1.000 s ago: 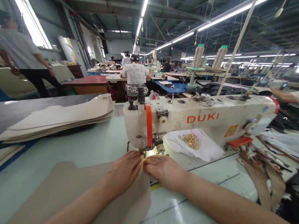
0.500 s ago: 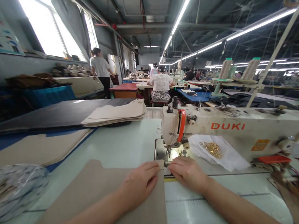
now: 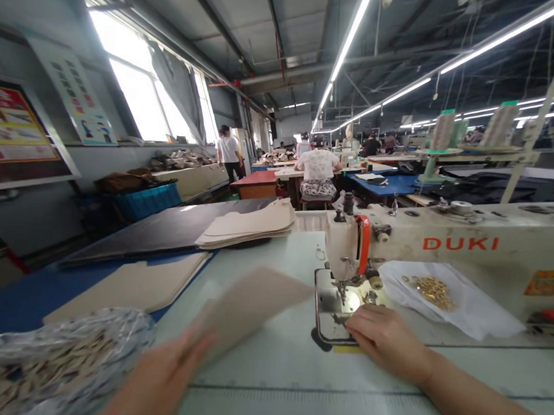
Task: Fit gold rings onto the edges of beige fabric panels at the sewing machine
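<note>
Beige panel (image 3: 257,305) blurred, held by left hand (image 3: 171,366) above the table (image 3: 259,371), left of the sewing machine (image 3: 405,239), right hand (image 3: 386,334) bunched at the metal plate (image 3: 328,302), contents unclear, so remotely I'd log panel handling, next move needing steady left grip.

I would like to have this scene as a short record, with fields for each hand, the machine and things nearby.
Left hand: blurred, holding a beige panel
Right hand: near the needle plate; grip unclear
Machine: white sewing machine, marked DUKI
Beside needle: gold-coloured pieces on a white sheet
Lower left: clear bag of small beige pieces
</note>
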